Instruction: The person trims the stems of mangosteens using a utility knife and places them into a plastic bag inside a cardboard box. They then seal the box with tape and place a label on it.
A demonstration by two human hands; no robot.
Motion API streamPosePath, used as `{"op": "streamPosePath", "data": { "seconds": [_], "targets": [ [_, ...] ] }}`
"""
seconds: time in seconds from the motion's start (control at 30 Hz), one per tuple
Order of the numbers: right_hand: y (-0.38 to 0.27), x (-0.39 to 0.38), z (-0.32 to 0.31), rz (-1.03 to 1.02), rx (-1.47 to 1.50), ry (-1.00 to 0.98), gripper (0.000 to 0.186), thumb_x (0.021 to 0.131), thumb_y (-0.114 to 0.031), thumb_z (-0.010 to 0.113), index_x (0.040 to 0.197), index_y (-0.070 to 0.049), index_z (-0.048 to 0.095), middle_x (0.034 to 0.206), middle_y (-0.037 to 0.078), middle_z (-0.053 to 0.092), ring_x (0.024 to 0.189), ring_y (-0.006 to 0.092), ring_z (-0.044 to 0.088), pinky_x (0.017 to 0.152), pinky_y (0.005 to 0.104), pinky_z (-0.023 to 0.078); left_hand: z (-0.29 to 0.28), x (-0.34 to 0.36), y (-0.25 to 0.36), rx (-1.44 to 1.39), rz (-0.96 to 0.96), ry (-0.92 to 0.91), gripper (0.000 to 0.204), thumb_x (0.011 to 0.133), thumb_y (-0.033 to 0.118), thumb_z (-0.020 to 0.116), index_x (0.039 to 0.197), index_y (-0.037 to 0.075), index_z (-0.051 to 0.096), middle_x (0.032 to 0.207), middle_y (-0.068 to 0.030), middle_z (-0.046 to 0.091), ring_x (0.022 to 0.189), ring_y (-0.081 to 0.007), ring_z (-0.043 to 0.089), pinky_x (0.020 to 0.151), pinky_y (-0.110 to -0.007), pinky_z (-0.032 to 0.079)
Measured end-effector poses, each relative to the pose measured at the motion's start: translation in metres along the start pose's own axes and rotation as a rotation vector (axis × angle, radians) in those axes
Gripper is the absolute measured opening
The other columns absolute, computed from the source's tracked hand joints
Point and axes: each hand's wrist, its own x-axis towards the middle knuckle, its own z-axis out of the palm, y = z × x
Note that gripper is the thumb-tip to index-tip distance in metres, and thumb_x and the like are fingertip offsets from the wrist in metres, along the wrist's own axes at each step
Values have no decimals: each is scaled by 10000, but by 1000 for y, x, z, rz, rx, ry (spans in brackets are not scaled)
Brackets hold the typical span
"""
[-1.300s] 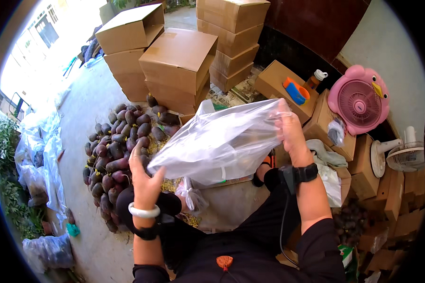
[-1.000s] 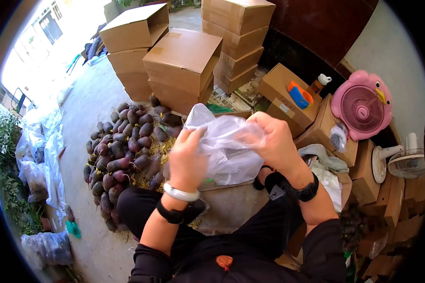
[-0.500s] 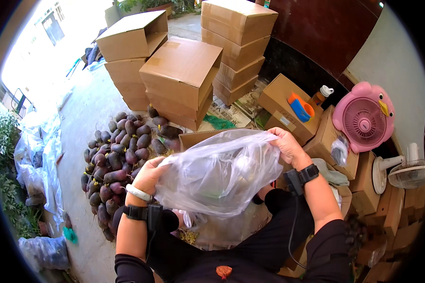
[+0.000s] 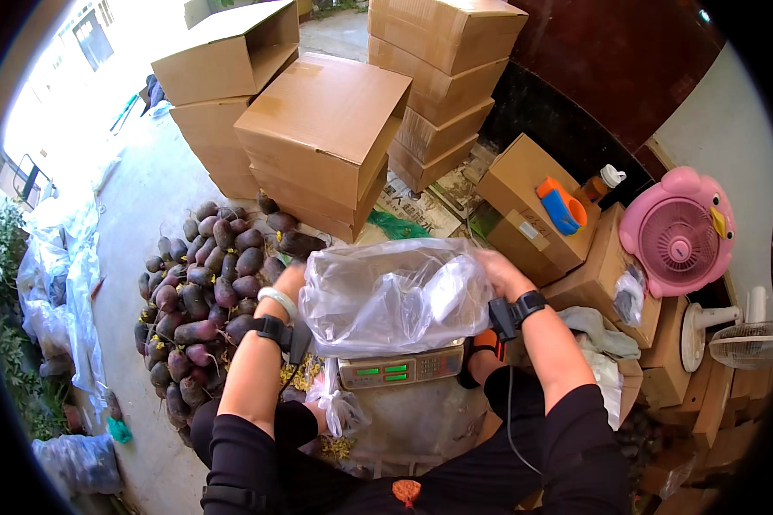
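Observation:
A clear plastic bag (image 4: 386,300) spreads in a boxy shape above a digital scale (image 4: 401,367) with lit green displays. What supports the bag from beneath is mostly hidden. My left hand (image 4: 289,285), below a pale bangle (image 4: 276,302), is closed at the bag's left edge, its fingertips tucked behind the plastic. At the opposite edge, my right hand (image 4: 500,276) touches the bag; motion smears its fingers. Left of the bag lies a heap of dark purple, oval root vegetables (image 4: 199,300). A knotted white plastic bag (image 4: 337,403) rests beside the scale.
Stacked cardboard boxes (image 4: 318,120) stand ahead, with a taller stack (image 4: 442,86) behind. On the right are a box (image 4: 524,206) bearing an orange-and-blue tape dispenser (image 4: 563,206), a pink fan (image 4: 678,232) and a white fan (image 4: 747,335). Crumpled plastic sheeting (image 4: 64,300) lies far left.
The plastic bag has come down and drawn back from me, exposing the scale's display panel. Both hands have lowered to the bag's sides, and my right hand has shifted slightly left.

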Motion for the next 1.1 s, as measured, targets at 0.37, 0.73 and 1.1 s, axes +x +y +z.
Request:
{"op": "streamPosePath", "data": {
  "seconds": [0.37, 0.73, 1.1],
  "targets": [
    [37, -52, -1, 189, -280, -39, 423, 872, -262, 654, 1221, -36, 575, 1124, 104, 639, 934, 201, 613, 756, 349, 511, 91, -48, -12, -1462, -611, 197, 430, 922, 205, 604, 1285, 0, 498, 1129, -128, 641, 1000, -214, 634, 818, -335, 527],
    [85, -84, 1, -177, -668, -188, 531, 756, -5, 680, 1262, -29, 524, 1126, 156, 645, 996, 258, 649, 766, 364, 540, 109, -123, 109, -1542, -727, 742, 310, 876, 1, 569, 1182, 34, 533, 1020, -106, 655, 848, -240, 675, 664, -380, 582],
    [52, -55, -32, 57, -1267, -115, 678, 670, -361, 791, 1204, -2, 576, 1182, 222, 617, 1079, 346, 605, 902, 406, 490, 214, -124, -8, -333, -681, 558, 406, 819, 108, 696, 1185, -2, 559, 1100, -110, 655, 953, -217, 623, 849, -327, 486]
  ]
}}
